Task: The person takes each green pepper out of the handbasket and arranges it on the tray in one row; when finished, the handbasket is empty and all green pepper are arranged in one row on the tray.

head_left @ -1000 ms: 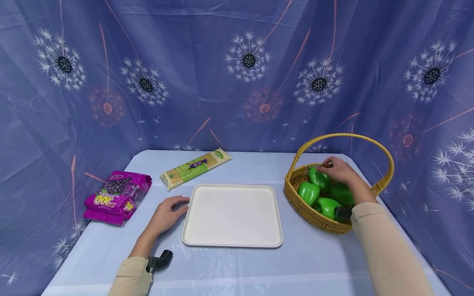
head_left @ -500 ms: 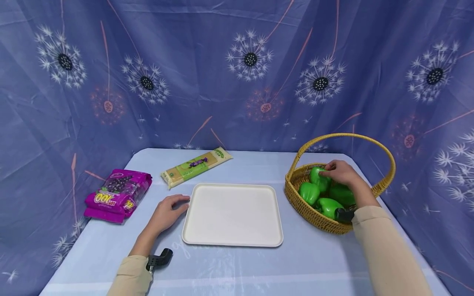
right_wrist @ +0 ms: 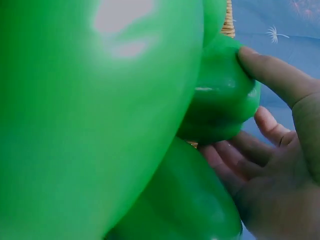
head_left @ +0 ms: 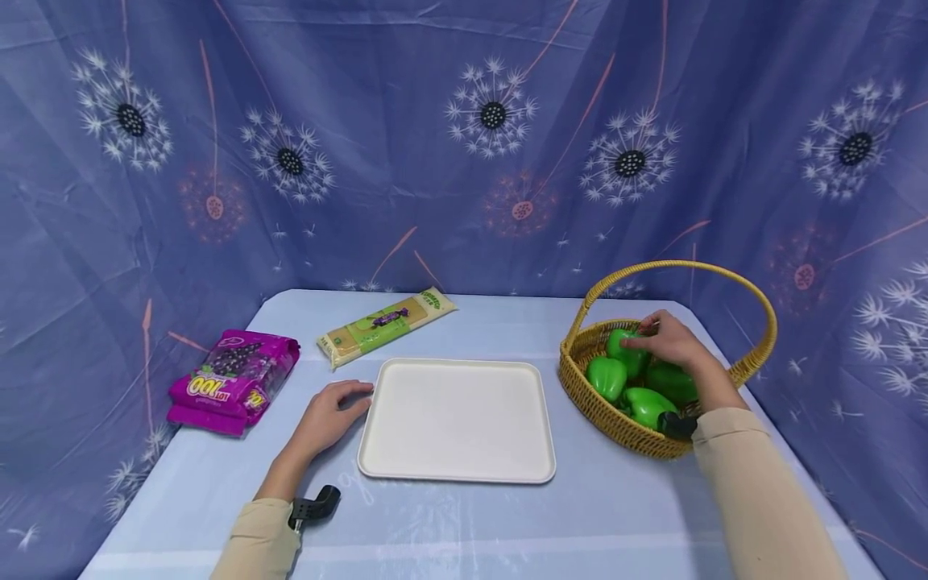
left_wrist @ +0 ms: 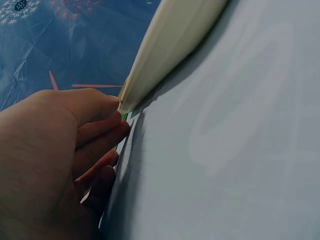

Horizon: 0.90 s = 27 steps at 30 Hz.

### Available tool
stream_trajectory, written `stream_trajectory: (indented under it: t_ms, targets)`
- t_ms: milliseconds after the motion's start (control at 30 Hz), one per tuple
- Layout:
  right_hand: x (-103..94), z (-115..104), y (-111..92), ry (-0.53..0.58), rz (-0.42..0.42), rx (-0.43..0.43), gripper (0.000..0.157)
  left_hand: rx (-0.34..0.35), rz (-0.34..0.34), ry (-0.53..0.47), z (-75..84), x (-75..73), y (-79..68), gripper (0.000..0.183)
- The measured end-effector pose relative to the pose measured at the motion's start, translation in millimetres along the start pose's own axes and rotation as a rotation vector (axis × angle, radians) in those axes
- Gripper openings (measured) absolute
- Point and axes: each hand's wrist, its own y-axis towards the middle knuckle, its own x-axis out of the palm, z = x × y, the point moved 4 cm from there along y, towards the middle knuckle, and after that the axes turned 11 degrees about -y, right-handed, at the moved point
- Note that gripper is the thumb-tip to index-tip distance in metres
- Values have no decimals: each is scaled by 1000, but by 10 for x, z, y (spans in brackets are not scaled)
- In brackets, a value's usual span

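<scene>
The right hand (right_wrist: 282, 187) holds one green pepper (right_wrist: 222, 90) between thumb and fingers; other peppers (right_wrist: 90, 125) crowd beside it; a strip of basket (right_wrist: 229, 21) and blue cloth (right_wrist: 275, 17) show behind.

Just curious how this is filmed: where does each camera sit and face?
Head: worn on the head, facing forward and down at white tray and wicker basket; left hand and right hand show.
Left wrist: worn there, facing the tray's edge; shows that hand.
Right wrist: worn there, facing green bell peppers; shows that hand.
Head and right wrist show the pinched pepper.
</scene>
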Motion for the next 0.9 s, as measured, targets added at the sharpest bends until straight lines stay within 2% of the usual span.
stream_trajectory:
  t_ms: [133,267,367,533,900]
  targets:
    - [-20,-11,13,4,30,-32,85,2,0,11,5,3,9,29]
    - [-29,-29,37,-52,35,-60,82,10,0,20,1,3,11,30]
    - [-19,-45,49,-104,11,-80,82,11,5,16,-1,4,9,30]
    - [17,-60,32,-145,-50,-91,92,18,4,6,10,11,10,29]
    - [66,-38,12,-85,-139,-115,92,3,-16,8,2,20,4,34]
